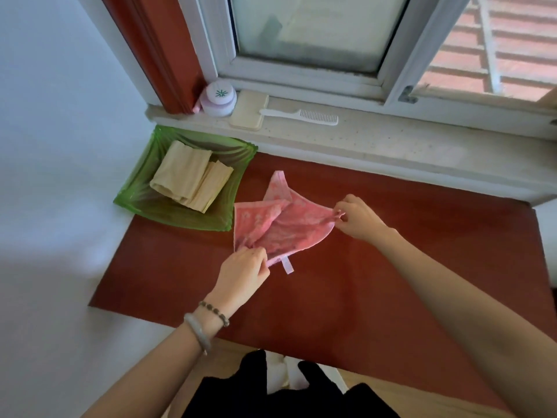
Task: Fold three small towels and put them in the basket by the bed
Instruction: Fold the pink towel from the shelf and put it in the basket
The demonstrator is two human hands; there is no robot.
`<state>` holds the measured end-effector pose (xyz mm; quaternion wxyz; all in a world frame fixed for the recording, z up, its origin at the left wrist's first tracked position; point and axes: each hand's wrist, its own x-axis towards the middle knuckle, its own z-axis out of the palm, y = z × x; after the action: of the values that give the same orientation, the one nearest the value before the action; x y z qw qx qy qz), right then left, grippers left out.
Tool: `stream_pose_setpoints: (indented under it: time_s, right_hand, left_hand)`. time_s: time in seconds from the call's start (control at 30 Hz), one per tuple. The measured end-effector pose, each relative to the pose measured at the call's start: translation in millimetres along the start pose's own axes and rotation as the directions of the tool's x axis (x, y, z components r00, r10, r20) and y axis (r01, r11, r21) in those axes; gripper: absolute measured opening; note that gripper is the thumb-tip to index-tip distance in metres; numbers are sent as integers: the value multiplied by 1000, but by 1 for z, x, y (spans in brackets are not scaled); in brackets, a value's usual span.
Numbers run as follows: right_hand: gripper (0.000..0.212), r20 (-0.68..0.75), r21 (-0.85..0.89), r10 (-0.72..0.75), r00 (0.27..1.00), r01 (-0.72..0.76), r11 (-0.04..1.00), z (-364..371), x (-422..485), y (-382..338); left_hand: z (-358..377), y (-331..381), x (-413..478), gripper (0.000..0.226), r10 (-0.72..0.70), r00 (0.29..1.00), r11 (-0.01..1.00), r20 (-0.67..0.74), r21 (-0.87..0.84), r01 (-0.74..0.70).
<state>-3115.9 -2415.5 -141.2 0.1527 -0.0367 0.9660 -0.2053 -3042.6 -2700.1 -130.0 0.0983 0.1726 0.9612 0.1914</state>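
A pink patterned towel (286,224) lies crumpled on the red tabletop (361,282), a white loop tag hanging at its near edge. My left hand (244,273) pinches its near left corner. My right hand (358,218) pinches its right corner, lifted slightly off the table. To the left stands a green translucent basket (141,203) at the table's back left corner. Two folded cream towels (190,179) lie inside it, side by side.
A stone window sill (391,143) runs behind the table, carrying a white comb (301,116), a cream flat box (248,110) and a small pink-white jar (218,98). A white wall borders the left. The table's near edge lies close to my body.
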Motion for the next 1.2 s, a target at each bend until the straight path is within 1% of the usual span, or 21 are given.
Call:
stream_pose_setpoints:
  time_s: [0.07,0.1,0.2,0.3,0.43,0.5,0.6,0.7,0.77,0.87,0.97,1.03,1.1,1.2]
  right_hand:
    - [17,-39,68,11,999,-8,998,-19,-13,0]
    - [16,-50,91,16,999,-11,996,-30,-21,-2]
    - [13,-127,146,20,992,-1,989,-60,-46,-5]
    - [13,-229,240,57,972,0,971,-90,-73,-14]
    - [16,-312,342,94,945,19,940,-129,-100,-17]
    - [16,-335,353,103,937,23,935,-146,-109,-14]
    - [17,-389,359,116,914,35,933,-164,-121,-10]
    - [13,-432,362,134,892,35,932,-176,-128,-10]
    - [8,-447,335,128,886,33,942,-183,-131,-9]
    - [4,-467,317,146,872,11,948,-188,-129,-7]
    - [6,-513,335,179,839,4,942,-190,-127,-3]
    - [7,-523,350,188,832,9,937,-188,-127,1]
    - [9,-503,383,199,841,10,924,-183,-131,6]
    - [13,-456,451,221,862,11,892,-167,-138,13]
  left_hand:
    - [-21,-7,6,3,0,1000,998,-14,-62,-1]
    - [-32,-12,10,2,19,1000,995,-19,-101,-20]
    - [-68,-19,24,11,56,998,980,-16,-190,-58]
    - [-107,-9,37,17,88,996,956,26,-284,-77]
    - [-149,8,54,19,174,984,949,22,-270,-162]
    - [-166,17,60,18,208,978,949,-4,-240,-203]
    - [-186,31,70,17,221,974,940,-47,-255,-226]
    - [-196,44,80,19,245,962,925,-118,-270,-269]
    - [-198,51,88,26,252,955,928,-159,-240,-285]
    - [-197,60,97,33,237,956,932,-175,-235,-274]
    - [-192,69,102,23,226,947,932,-226,-232,-278]
    - [-188,73,100,16,217,942,929,-257,-243,-280]
    - [-181,71,96,14,216,944,930,-249,-243,-277]
    - [-163,62,85,19,240,950,929,-201,-235,-285]
